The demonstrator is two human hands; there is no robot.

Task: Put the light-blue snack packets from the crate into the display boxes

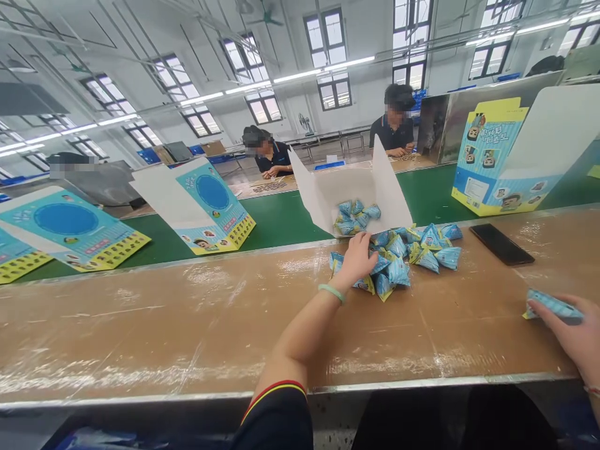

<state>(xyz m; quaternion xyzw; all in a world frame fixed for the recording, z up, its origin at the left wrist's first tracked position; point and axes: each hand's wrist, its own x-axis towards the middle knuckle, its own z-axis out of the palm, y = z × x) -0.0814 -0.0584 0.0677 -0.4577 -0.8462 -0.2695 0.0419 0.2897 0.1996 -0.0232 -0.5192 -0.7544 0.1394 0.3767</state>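
Observation:
My left hand (357,261) rests at the left side of a pile of blue and yellow pyramid-shaped packets (397,270), fingers apart and reaching toward the front edge of an open white box (323,195). Nothing shows in its grasp, though the fingertips partly cover the packets beneath. Inside that box lie several similar packets (357,217). At the right edge of the view, my right hand (581,328) is closed on a blue packet (553,306), held just above the brown tabletop (187,325).
A black phone (501,244) lies right of the pile. Printed blue and yellow boxes (210,200) stand along the green strip (276,209), with another open box (497,162) at right. Across from me, two people (269,153) work with small pieces.

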